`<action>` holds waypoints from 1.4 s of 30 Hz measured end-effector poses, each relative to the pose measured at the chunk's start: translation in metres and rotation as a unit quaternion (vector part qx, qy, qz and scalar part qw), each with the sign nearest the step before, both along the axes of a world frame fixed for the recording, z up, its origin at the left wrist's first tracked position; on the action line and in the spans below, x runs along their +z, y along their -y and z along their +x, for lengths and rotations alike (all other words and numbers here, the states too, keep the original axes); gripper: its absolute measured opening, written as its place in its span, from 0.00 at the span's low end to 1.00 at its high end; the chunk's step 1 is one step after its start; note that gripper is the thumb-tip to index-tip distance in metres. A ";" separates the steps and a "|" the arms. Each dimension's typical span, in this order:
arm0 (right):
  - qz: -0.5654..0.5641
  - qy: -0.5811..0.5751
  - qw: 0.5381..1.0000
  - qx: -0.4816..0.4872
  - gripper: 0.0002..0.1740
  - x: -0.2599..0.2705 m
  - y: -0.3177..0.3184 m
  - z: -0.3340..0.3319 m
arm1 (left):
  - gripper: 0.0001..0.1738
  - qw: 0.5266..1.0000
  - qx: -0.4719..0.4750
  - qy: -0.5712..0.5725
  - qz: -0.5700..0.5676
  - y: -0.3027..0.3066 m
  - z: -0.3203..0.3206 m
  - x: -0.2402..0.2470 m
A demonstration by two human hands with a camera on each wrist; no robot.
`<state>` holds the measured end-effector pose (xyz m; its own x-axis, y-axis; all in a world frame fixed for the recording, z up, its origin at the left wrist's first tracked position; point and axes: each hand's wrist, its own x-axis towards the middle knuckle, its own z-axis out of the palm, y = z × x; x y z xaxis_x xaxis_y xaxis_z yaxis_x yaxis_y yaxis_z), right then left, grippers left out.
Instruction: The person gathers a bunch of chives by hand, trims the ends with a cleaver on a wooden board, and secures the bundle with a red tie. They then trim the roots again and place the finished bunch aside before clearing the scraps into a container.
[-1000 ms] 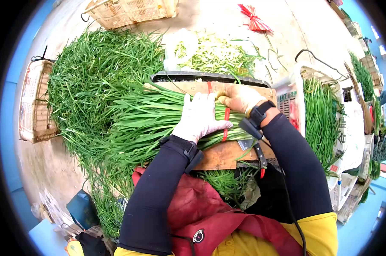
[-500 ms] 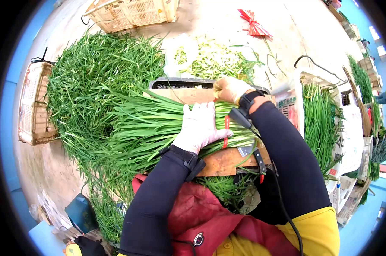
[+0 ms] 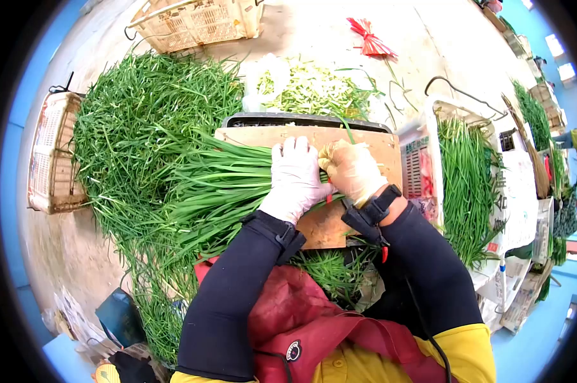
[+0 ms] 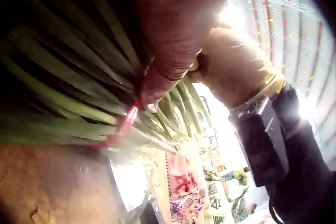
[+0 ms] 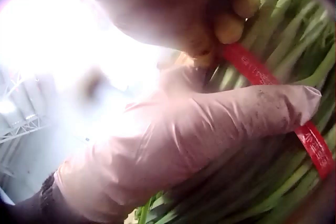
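A thick bunch of long green chives [image 3: 224, 179] lies across a wooden board [image 3: 317, 233]. My gloved left hand [image 3: 295, 182] grips the bunch from above, its fingers over the far side. Its thumb [image 5: 262, 108] presses across a red tape [image 5: 254, 69] that runs around the stalks. Close beside it, my right hand [image 3: 355, 169] has its fingers curled at the tape, pinching it near the top of the bunch. The cut stalk ends are mostly hidden behind the right hand in the head view. A knife blade [image 4: 128, 182] shows at the board's edge in the left wrist view.
Loose chives heap [image 3: 154, 121] on the floor at left. A black-rimmed tray [image 3: 307, 121] sits behind the board, with pale trimmings [image 3: 314, 86] beyond. At right stands a white crate [image 3: 433, 166] beside bundled chives [image 3: 461, 191]. Red tape strips [image 3: 370, 39] lie at the back.
My right hand lifted to the far side of the bunch, then came back down beside the left hand. The left hand has kept its grip. The knife handle is now covered by my right wrist.
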<state>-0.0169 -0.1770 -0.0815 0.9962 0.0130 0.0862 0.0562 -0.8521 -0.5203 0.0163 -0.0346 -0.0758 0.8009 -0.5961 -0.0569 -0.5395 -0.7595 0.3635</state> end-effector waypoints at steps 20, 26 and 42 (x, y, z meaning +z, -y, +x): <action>0.169 0.065 0.983 -0.041 0.16 -0.023 -0.017 -0.083 | 0.32 0.998 -0.062 -0.021 0.009 0.003 0.000 -0.027; 0.166 0.008 0.985 -0.039 0.09 -0.018 -0.027 -0.082 | 0.34 0.989 -0.120 -0.032 -0.076 -0.005 0.005 -0.040; 0.183 -0.090 0.963 -0.177 0.14 -0.036 -0.038 -0.106 | 0.53 0.974 -0.099 -0.173 -0.111 -0.010 0.010 -0.033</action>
<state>-0.1230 -0.1393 -0.1172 0.9315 -0.3293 -0.1546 -0.3243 -0.5591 -0.7630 0.0266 -0.0243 -0.1090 0.6247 -0.7654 -0.1545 -0.4842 -0.5350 0.6923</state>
